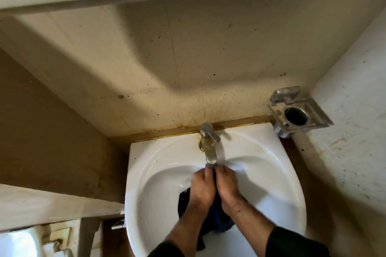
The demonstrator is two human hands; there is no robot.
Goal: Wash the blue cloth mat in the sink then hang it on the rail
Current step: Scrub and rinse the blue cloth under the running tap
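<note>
While both hands press side by side over the bowl of the white ceramic corner sink (158, 165), the dark blue cloth mat (219, 220) lies bunched between and beneath them, its wet folds spilling down toward the near rim. The left hand (201, 189) has its fingers (205, 173) curled together and clamped on the upper part of the mat; the right hand (227, 186) mirrors it, fingers (221, 172) closed on the same bunch, knuckles of the two hands touching. A small grey tip of cloth pokes out just above the fingertips, right under the spout of the tarnished chrome tap (208, 146), whose lever points to the right. Whether water is running cannot be told, though the bowl shows droplets and a wet sheen near the mat. Dark sleeves cover both forearms at the bottom edge. On the stained beige wall to the right of the sink hangs a square metal holder (298, 110) with a round opening.
</note>
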